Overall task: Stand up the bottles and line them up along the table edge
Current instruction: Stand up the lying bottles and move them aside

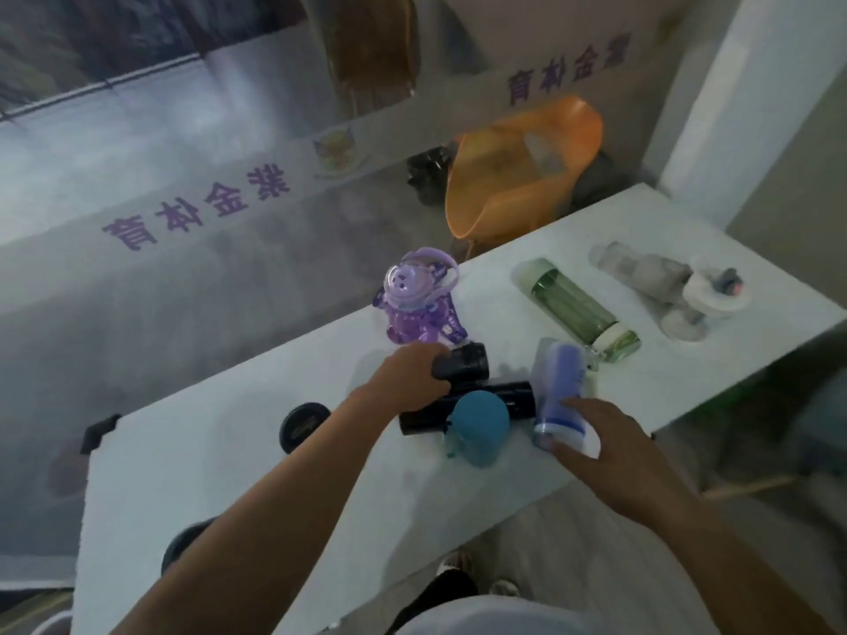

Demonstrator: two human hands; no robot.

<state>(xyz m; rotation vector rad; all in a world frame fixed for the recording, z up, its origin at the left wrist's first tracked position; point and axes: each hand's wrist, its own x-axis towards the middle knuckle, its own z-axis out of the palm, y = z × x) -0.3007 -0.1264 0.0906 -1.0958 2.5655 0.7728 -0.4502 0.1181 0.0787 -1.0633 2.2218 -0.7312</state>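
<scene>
Your left forearm crosses the tabletop (206,474) toward the purple bottle (412,295), which stands upright at the far edge. Just on the near side of that bottle, your left hand (412,373) is curled round a short black bottle (463,365). Through the blur it seems separate from the long black bottle (508,401) lying crosswise beneath it.

Nearer you than the purple bottle and to its right, your right hand (596,437) is spread wide, with straight fingers touching the near end of the blue-and-white bottle (559,378). That bottle lies flat, its long axis running away from you. It looks like hard, smooth plastic, probably light and slippery, so take it round mid-body before tipping it up.
</scene>
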